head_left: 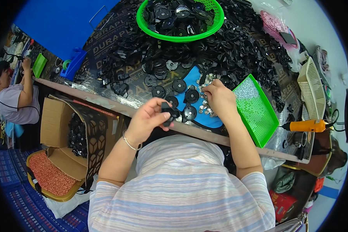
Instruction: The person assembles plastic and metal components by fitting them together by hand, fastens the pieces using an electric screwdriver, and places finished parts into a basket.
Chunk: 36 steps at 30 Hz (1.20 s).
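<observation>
Head view: left hand [147, 118] grips a black part [169, 113]; right hand [218, 98] pinches among silver discs [207, 106].

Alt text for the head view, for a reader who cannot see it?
The left hand holds a small black part above the table edge while the right hand rests on small silver discs on a blue mat, beside a green tray.
</observation>
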Each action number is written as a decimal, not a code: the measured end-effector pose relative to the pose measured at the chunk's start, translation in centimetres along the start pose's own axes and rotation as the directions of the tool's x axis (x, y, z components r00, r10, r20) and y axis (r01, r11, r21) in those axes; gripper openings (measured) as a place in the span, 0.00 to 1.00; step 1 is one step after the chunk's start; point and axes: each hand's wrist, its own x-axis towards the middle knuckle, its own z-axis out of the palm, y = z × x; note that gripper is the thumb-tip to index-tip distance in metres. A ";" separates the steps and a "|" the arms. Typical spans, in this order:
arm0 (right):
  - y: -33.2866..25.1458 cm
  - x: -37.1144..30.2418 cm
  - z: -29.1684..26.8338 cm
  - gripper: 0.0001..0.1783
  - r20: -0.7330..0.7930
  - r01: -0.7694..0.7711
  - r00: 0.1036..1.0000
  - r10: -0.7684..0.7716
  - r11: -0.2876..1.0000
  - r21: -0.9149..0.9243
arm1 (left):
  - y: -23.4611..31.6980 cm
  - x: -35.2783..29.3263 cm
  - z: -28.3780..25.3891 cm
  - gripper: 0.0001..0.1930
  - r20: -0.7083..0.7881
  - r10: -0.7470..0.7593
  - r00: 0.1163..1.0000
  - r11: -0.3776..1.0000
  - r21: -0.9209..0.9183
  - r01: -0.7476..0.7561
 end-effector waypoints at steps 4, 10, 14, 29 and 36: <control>-0.2 0.7 0.6 0.06 0.027 0.009 1.000 -0.008 1.000 -0.020 | -1.5 -0.3 0.9 0.09 0.040 -0.079 0.996 0.997 -0.020 0.080; 0.1 1.0 1.2 0.07 0.023 0.005 1.000 -0.004 0.999 -0.037 | -1.7 -0.2 1.3 0.07 0.087 -0.131 0.988 0.991 -0.021 0.134; 0.0 0.8 0.9 0.07 0.009 0.032 0.999 -0.031 0.997 -0.073 | -1.7 -0.1 1.7 0.05 0.067 -0.152 0.986 0.987 -0.038 0.155; -2.1 -1.0 -3.6 0.03 0.110 0.008 0.989 -0.100 0.776 0.631 | -2.4 -0.1 2.0 0.11 0.101 -0.171 0.980 0.967 -0.175 0.186; -4.5 -2.5 -4.9 0.05 0.255 0.109 0.920 -0.298 0.819 0.563 | -2.6 0.1 2.7 0.07 0.155 -0.227 0.961 0.944 -0.208 0.257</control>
